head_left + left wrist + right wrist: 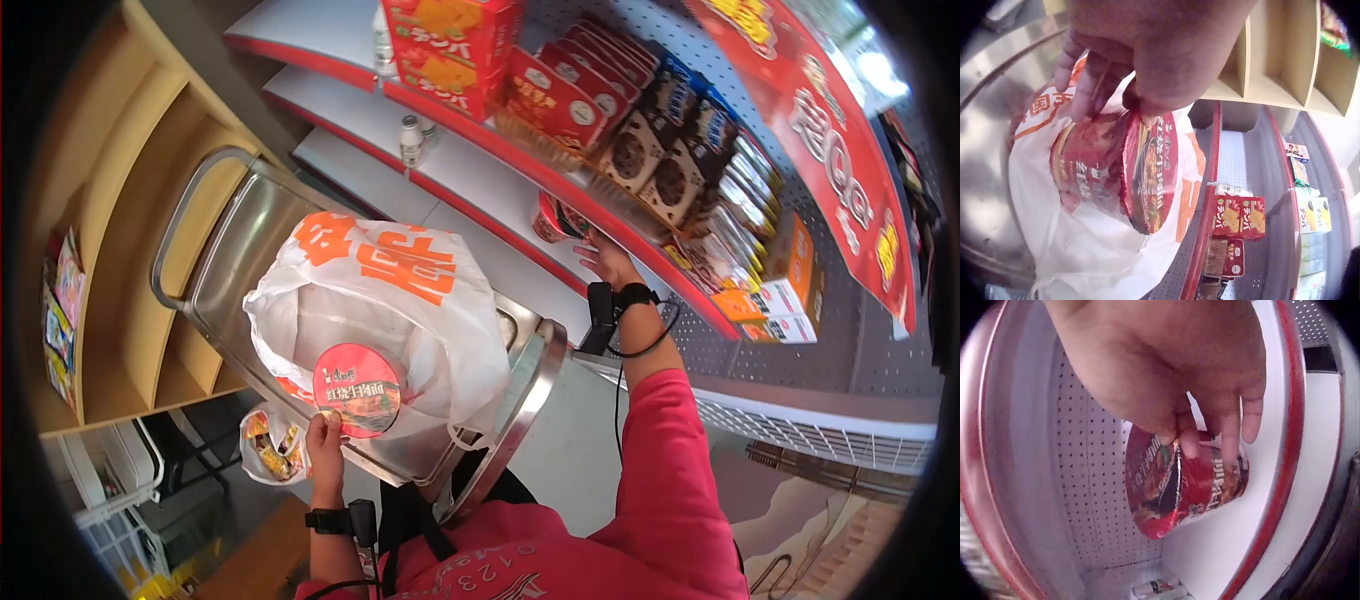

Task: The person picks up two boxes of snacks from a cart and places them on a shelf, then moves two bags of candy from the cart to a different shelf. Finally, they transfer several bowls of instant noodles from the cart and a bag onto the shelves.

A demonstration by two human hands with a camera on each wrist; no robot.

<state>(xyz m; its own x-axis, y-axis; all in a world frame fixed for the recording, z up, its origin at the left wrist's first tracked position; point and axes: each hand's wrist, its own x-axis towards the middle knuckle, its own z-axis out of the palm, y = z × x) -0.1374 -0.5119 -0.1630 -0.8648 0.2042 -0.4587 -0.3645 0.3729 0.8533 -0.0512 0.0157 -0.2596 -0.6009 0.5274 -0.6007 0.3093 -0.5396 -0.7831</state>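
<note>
My left hand [325,448] grips the rim of a red instant noodle cup [357,390], thumb near the edge of its printed lid. In the left wrist view, the cup lies on its side against a white plastic bag [1041,250] with orange lettering. That bag sits on a steel cart [215,265]. Over at the shelf, my right hand [608,260] pinches another red noodle cup [1210,478] at its lid edge, with the other fingers along its side. This second cup is on a white shelf board, tilted in the right wrist view.
Above the right hand, a red-edged shelf holds red boxes [445,50], cookie packs [650,150] and other snacks. Small white bottles [411,140] stand on a lower board. Wooden shelving [120,170] rises at left, and a small bag of snacks [272,447] sits below the cart.
</note>
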